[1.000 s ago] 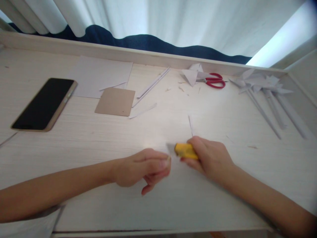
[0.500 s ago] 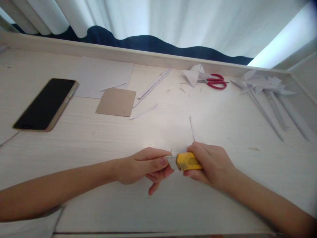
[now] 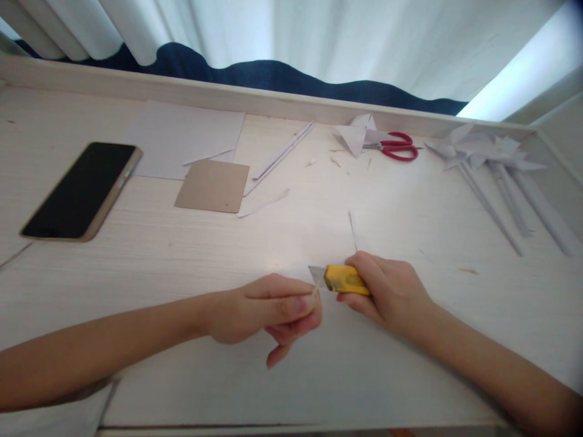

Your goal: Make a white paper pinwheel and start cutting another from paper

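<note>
At a pale wooden desk (image 3: 150, 255) below white curtains (image 3: 319, 36), the right hand (image 3: 392, 291) grips a yellow knife (image 3: 344, 279), its short blade bared, near the front edge. The left hand (image 3: 264, 312) pinches a thin sliver at the blade tip. Behind lie a phone (image 3: 82, 189), cardboard (image 3: 213, 186), red scissors (image 3: 397, 147) and paper pinwheels (image 3: 489, 152).
</note>
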A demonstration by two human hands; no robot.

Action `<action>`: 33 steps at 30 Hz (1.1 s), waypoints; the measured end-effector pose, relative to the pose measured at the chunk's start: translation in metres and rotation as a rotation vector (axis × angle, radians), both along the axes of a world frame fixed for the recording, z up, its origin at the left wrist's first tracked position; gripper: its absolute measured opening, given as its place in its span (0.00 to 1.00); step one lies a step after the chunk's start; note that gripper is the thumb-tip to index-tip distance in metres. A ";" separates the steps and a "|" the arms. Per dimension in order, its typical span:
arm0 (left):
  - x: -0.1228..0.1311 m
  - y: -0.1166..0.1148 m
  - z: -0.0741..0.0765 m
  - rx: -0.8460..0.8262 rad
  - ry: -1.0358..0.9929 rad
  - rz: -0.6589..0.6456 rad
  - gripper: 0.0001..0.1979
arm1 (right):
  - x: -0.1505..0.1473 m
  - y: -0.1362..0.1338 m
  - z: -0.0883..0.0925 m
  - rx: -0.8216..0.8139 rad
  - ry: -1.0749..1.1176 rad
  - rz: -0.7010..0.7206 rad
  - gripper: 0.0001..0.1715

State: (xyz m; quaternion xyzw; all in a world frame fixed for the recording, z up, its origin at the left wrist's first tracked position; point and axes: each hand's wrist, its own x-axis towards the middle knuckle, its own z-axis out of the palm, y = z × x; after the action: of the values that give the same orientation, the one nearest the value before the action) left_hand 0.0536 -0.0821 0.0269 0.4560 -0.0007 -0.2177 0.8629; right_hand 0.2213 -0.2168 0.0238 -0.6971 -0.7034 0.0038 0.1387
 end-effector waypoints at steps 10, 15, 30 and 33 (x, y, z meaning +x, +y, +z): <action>0.000 0.001 -0.008 0.047 -0.003 0.043 0.16 | 0.001 -0.002 0.002 -0.003 0.172 0.109 0.24; -0.001 -0.002 -0.007 -0.064 0.030 0.051 0.16 | -0.005 -0.002 -0.001 -0.016 0.121 0.183 0.26; -0.002 0.001 -0.002 -0.040 0.000 -0.091 0.16 | 0.014 0.000 0.003 0.057 0.006 -0.203 0.21; 0.000 0.002 -0.005 -0.057 0.020 0.016 0.16 | 0.015 -0.001 0.008 0.068 0.003 -0.103 0.21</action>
State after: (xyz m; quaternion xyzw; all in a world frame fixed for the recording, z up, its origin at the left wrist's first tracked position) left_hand 0.0536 -0.0797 0.0218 0.4292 0.0057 -0.2152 0.8772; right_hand 0.2365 -0.2182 0.0316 -0.7273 -0.6661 -0.0264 0.1632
